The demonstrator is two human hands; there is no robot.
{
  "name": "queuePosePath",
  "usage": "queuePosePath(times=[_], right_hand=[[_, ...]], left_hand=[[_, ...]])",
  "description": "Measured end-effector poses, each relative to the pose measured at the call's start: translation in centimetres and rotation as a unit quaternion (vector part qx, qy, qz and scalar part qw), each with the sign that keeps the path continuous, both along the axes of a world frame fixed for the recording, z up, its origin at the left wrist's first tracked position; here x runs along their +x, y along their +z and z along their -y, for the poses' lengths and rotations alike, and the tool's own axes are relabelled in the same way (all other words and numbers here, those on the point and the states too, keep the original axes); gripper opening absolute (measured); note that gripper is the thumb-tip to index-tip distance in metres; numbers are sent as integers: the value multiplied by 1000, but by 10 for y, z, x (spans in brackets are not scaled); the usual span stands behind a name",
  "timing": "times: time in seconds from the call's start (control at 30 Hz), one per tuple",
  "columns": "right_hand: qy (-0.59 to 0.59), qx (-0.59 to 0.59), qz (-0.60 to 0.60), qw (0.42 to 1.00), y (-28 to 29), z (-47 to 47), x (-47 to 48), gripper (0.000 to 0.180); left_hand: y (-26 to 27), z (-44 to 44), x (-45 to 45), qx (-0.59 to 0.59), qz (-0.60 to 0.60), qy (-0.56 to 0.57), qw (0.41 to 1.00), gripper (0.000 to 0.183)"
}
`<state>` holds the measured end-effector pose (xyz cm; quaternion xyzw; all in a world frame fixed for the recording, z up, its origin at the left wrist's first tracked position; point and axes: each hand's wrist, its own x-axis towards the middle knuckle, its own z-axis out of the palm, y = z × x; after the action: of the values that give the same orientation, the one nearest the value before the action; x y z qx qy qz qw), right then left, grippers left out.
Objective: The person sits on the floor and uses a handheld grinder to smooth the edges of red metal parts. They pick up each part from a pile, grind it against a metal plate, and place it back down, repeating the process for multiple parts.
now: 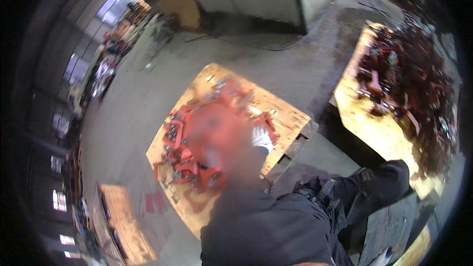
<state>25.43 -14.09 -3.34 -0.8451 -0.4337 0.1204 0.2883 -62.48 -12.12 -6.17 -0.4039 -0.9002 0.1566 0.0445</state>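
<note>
One white-gloved hand, apparently my left hand, lies at the right side of a heap of red-painted metal parts. Its fingers look stretched out against a red part; whether they grip it cannot be told. A round blurred patch covers the middle of the heap and part of my dark sleeve. The parts rest on a wooden board set low above the floor. My right hand cannot be made out; a pale shape at the lower edge is too unclear to name.
To the right, a second wooden platform carries a large pile of dark red metal parts. A dark flat panel is beside my bent leg. Wooden planks lie lower left. A large grey block stands beyond.
</note>
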Motion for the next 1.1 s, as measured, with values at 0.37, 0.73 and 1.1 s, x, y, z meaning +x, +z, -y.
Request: queuePosePath(times=[0.37,0.73,1.1], right_hand=[[-58,113,-69,990,87,-17,-100,29],[-67,98,-84,989,109,-30,-128,21],[-102,10,-121,987,97,-58,-129,21]], left_hand=[[3,-51,37,156,89,-169,969,61],[31,-272,265,136,307,-431,838,49],[-16,-510,364,95,269,-402,870,62]])
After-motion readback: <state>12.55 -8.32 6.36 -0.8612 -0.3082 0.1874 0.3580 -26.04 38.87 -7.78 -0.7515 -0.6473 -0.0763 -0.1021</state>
